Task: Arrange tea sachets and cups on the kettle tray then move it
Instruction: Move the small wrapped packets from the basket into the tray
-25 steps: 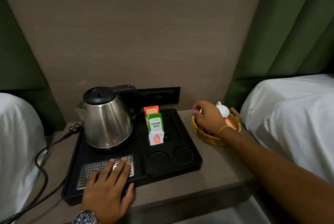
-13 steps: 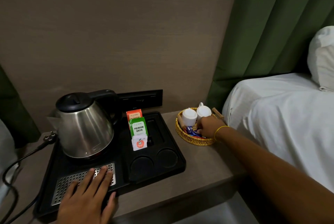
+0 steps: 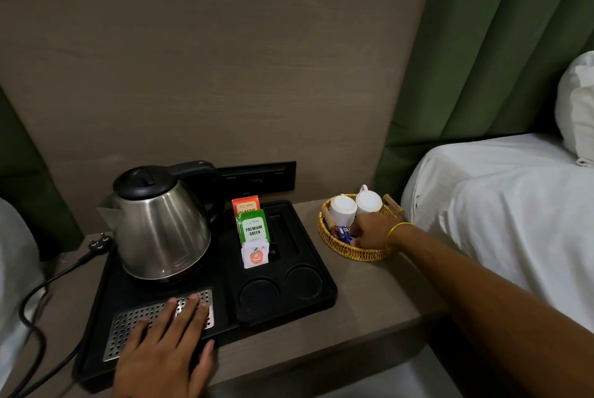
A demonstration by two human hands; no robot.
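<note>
A black kettle tray (image 3: 324, 298) sits on the bedside table with a steel kettle (image 3: 160, 224) on its left side. Three tea sachets stand in a slot: orange (image 3: 246, 204), green (image 3: 254, 227), white (image 3: 255, 254). Two round cup recesses (image 3: 279, 291) at the tray's front right hold nothing. My left hand (image 3: 164, 346) lies flat on the tray's perforated metal grille, fingers spread. My right hand (image 3: 369, 233) reaches into a wicker basket (image 3: 356, 254) to the right of the tray, fingertips at blue sachets (image 3: 342, 233). Two white cups (image 3: 355, 204) stand upside down in the basket.
The kettle's black cord and plug (image 3: 96, 245) trail off the table's left side. A black socket panel (image 3: 260, 177) is on the wall behind the tray. A white bed (image 3: 498, 204) lies close to the right, another white sheet at far left. Green curtains hang behind.
My right hand has dropped from the cups to the blue sachets low in the basket. The view has swung right. My left hand stays on the grille.
</note>
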